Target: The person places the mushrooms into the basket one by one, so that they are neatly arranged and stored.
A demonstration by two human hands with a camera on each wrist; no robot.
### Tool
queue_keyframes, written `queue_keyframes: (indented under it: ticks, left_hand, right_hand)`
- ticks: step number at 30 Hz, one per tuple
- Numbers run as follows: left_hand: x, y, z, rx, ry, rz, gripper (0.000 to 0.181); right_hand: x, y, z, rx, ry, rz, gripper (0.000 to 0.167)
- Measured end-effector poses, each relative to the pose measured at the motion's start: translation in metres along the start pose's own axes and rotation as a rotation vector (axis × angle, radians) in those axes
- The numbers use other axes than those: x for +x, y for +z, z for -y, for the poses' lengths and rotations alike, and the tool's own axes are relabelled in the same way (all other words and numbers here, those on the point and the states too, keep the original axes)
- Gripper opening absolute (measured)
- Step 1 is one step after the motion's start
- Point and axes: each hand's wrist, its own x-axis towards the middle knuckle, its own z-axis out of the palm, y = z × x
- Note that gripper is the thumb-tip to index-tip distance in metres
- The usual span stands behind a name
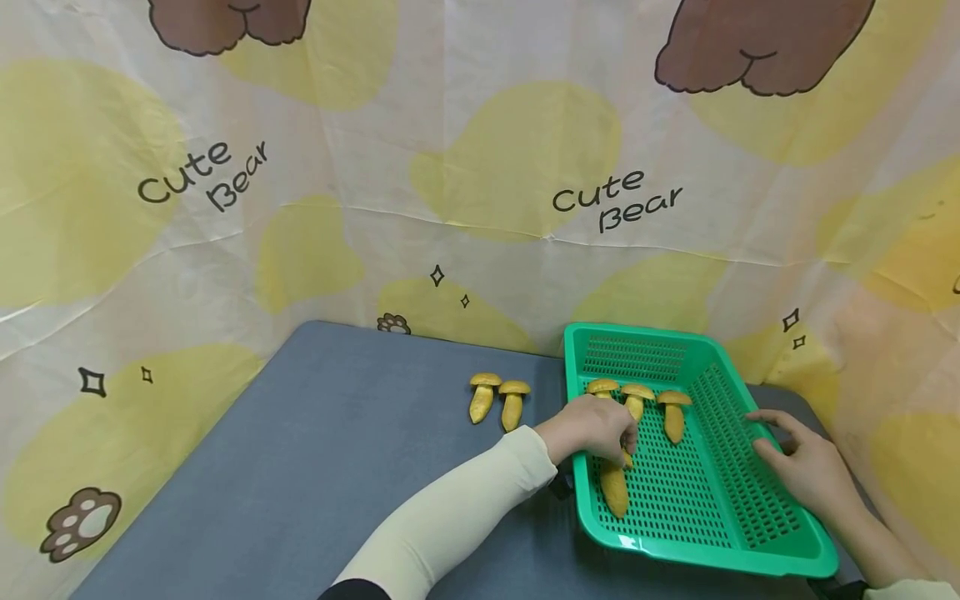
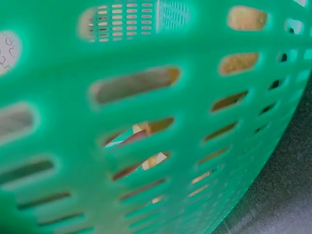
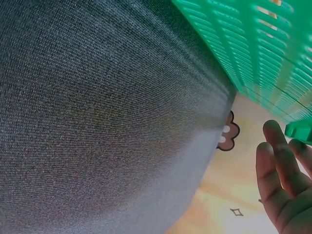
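Note:
A green plastic basket (image 1: 720, 546) with slotted walls stands on the table's right side. My left hand (image 1: 592, 427) reaches over its left wall, fingers curled at the top of a yellow-brown toy mushroom (image 1: 614, 490), which it pinches; the cap is mostly hidden by the hand. Farther back in the basket lie more mushrooms, one (image 1: 674, 415) fully visible and two partly covered by the hand. My right hand (image 1: 810, 467) is at the basket's right rim, fingers loosely extended; in the right wrist view its fingers (image 3: 285, 165) are outside the wall.
Two more mushrooms (image 1: 482, 397) (image 1: 513, 405) lie on the grey table (image 1: 337, 467), left of the basket. A patterned "Cute Bear" cloth (image 1: 487, 167) hangs behind the table. The basket's slotted wall (image 2: 146, 58) fills most of the left wrist view.

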Motion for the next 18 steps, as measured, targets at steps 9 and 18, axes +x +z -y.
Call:
queue_keyframes:
  ticks: [9, 18]
  left_hand:
    - [0.0028, 0.0012, -0.0014, 0.045, -0.035, 0.028, 0.009]
    - [-0.0006, 0.0013, -0.0010, 0.047, -0.011, 0.013, 0.015]
  right_hand:
    - [0.0006, -0.0002, 0.0007, 0.016, -0.001, 0.007, 0.039]
    - [0.0005, 0.0010, 0.0018, 0.002, 0.022, -0.002, 0.037]
